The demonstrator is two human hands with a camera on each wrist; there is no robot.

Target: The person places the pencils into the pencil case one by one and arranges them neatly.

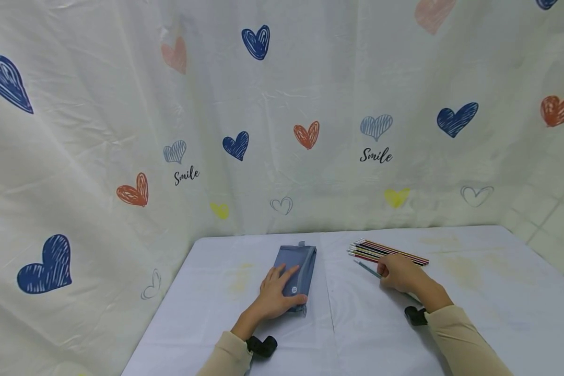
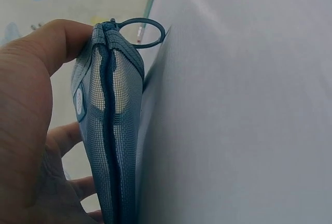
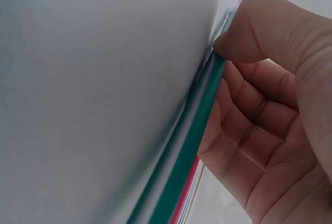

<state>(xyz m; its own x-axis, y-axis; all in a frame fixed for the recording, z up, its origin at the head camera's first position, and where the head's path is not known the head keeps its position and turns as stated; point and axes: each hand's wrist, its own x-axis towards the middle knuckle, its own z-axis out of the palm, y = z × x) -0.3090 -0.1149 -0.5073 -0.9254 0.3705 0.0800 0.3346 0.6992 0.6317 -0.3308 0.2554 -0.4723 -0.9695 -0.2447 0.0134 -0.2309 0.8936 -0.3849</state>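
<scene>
A blue-grey zip pencil case (image 1: 303, 259) lies on the white-covered table, its mesh side and dark zip (image 2: 109, 115) visible in the left wrist view. My left hand (image 1: 274, 295) rests on it, fingers spread over the top face and thumb near the lower right corner. A pull loop (image 2: 150, 25) sticks out at the zip's end. My right hand (image 1: 401, 274) pinches a green pencil (image 3: 184, 162) between thumb and fingers, close over the table. This pencil slants toward my right wrist, just in front of a row of striped pencils (image 1: 395, 250).
The table (image 1: 357, 334) has a white cloth with faint yellowish patches. Behind it hangs a pale curtain (image 1: 310, 78) printed with hearts and the word Smile. A black wrist-camera mount (image 1: 261, 345) sits at my left wrist, another mount (image 1: 415, 316) at my right.
</scene>
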